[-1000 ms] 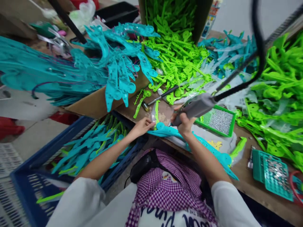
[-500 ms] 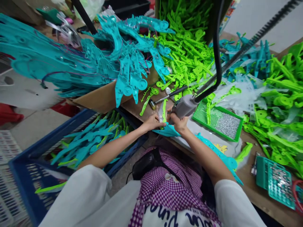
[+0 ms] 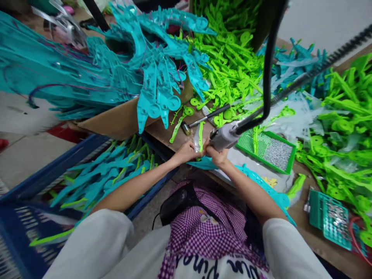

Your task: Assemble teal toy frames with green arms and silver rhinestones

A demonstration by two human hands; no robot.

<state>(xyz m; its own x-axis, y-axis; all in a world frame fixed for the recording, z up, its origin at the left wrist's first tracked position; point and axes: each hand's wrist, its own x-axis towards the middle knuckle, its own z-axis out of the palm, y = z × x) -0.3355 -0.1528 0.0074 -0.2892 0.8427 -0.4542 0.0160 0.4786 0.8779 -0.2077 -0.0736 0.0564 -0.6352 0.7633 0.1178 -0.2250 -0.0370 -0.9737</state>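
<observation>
My right hand (image 3: 216, 155) is closed around a grey electric screwdriver (image 3: 225, 137), which tilts down to the left at the table's front edge. My left hand (image 3: 186, 152) has its fingers closed at the lower end of a lime green plastic piece (image 3: 200, 136); a clear plastic wrap (image 3: 197, 141) is beside it. Under both hands lies a turquoise plastic part (image 3: 203, 164), partly hidden by them. The screwdriver's tip is hidden by my fingers. A hammer (image 3: 186, 128) and another green piece (image 3: 176, 128) lie just beyond my left hand.
A green tray (image 3: 290, 162) of small metal parts stands to the right, with a teal box (image 3: 316, 211) farther off. Lime green parts (image 3: 223, 69) heap at the back; turquoise shells (image 3: 116, 85) pile at left. Below is a blue crate (image 3: 17, 217). A black cable (image 3: 266, 69) hangs overhead.
The camera view has shifted slightly. The screwdriver leans a little farther left and lower, and my two hands are closer together. Both keep their hold.
</observation>
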